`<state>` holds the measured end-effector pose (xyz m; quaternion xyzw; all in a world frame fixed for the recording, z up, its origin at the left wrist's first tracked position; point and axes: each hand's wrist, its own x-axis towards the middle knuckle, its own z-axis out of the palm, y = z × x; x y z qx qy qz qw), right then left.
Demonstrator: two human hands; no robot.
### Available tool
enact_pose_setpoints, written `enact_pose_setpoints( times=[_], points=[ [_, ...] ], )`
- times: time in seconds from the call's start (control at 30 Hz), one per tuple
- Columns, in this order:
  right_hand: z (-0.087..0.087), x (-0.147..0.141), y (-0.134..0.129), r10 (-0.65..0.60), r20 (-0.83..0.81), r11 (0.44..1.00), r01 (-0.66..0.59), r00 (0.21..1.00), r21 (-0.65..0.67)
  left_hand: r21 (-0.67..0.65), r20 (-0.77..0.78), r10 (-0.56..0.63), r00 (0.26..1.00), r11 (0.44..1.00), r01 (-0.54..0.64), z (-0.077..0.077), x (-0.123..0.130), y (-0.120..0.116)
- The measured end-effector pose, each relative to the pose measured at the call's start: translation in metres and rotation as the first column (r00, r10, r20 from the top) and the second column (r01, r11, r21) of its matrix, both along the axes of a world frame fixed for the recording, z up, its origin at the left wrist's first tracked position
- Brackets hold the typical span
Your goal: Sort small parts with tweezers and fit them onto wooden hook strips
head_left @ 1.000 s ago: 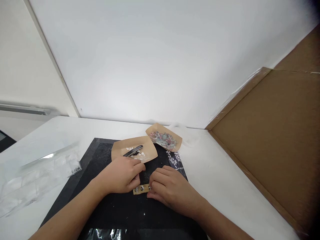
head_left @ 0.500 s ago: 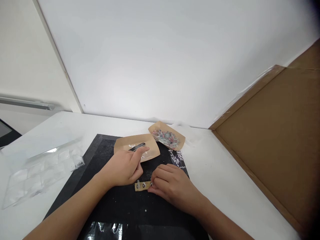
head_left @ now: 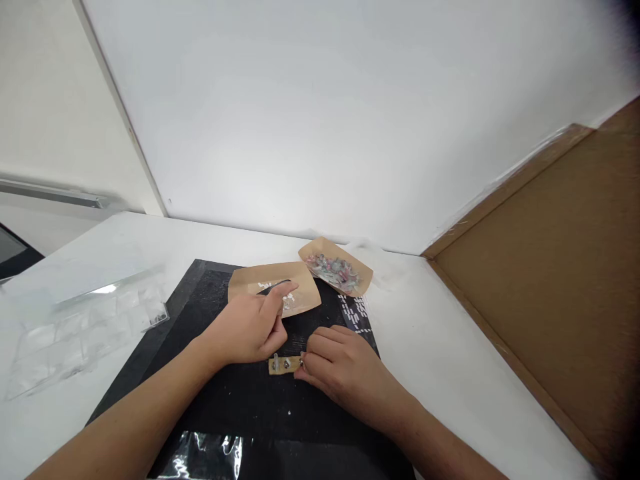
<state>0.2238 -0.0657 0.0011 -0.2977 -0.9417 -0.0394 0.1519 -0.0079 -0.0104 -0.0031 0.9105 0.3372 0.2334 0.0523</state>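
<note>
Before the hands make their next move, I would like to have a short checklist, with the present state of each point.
1. Strip held: ok; the right hand pinches the right end of the tan strip.
2. Strip's left end uncovered: ok; small fittings show on it.
3. Dark tool in the nearer tray: ok, partly hidden.
4. Left hand touching that tool: cannot tell; its index finger extends over the tray.
5. Black mat free of loose specks: not ok; a white speck lies there.
</note>
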Motion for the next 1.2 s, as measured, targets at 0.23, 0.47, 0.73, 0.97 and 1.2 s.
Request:
enact_pose_setpoints(
  times=[0.23,0.47,0.73,0.97,1.2],
  points=[
    [0.000,-0.001,-0.001,-0.001,0.016,1.000,0.000,1.000,0.015,-0.014,0.047,-0.035,0.998,0.999,0.036,-0.002,-0.002,0.003],
    [0.000,-0.002,-0.001,-0.007,0.036,1.000,0.007,0.999,-0.002,0.053,0.062,-0.047,0.997,0.998,0.044,-0.001,-0.002,0.000],
    [-0.001,0.000,-0.001,-0.014,0.028,1.000,0.014,1.000,0.002,0.108,0.048,-0.078,0.996,0.992,0.072,-0.003,-0.001,0.003],
    [0.002,0.003,0.003,0.010,0.042,1.000,-0.009,0.999,-0.012,0.118,0.051,-0.110,0.993,0.988,0.103,-0.002,0.000,0.002],
    [0.001,0.010,0.005,0.018,-0.031,0.991,-0.022,0.999,-0.129,0.135,0.058,-0.108,0.992,0.986,0.099,-0.002,-0.001,0.003]
  ],
)
